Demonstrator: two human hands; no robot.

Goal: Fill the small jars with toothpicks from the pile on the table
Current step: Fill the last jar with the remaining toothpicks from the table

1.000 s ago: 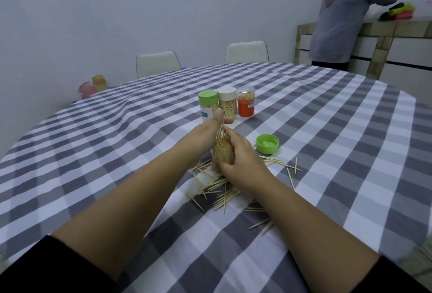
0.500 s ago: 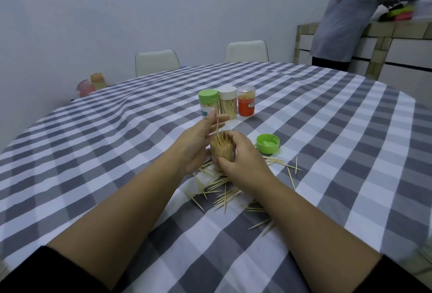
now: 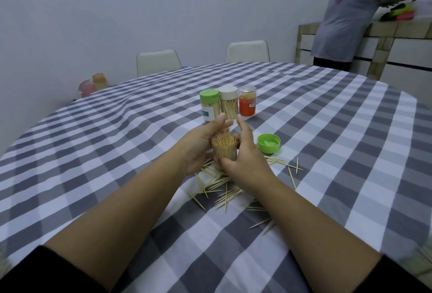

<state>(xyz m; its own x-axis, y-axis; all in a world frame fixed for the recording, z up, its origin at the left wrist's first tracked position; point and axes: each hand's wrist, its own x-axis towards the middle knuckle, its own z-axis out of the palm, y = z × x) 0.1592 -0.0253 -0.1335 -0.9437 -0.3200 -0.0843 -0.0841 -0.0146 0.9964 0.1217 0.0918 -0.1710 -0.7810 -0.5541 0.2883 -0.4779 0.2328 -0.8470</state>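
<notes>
A small clear jar [image 3: 224, 150], packed with toothpicks and without a lid, stands between my hands above the loose toothpick pile [image 3: 222, 190]. My left hand [image 3: 201, 145] cups the jar's left side, thumb raised over its mouth. My right hand [image 3: 245, 155] grips the jar from the right, thumb in front and index finger lifted. A green lid [image 3: 268, 143] lies upside down just right of my hands. Three filled jars stand behind: a green-lidded jar [image 3: 209, 108], a white-lidded jar [image 3: 229, 105] and an orange-labelled jar [image 3: 247, 104].
The round table carries a grey-and-white checked cloth [image 3: 327, 129]. Stray toothpicks [image 3: 292, 171] lie to the right of the pile. Two white chairs [image 3: 159, 62] stand at the far side. A person [image 3: 346, 17] stands at a counter at the back right. Pink and orange containers [image 3: 93, 83] sit far left.
The toothpicks that stuck up above the jar have gone down level with its mouth. My left thumb came off them and my right index finger lifted.
</notes>
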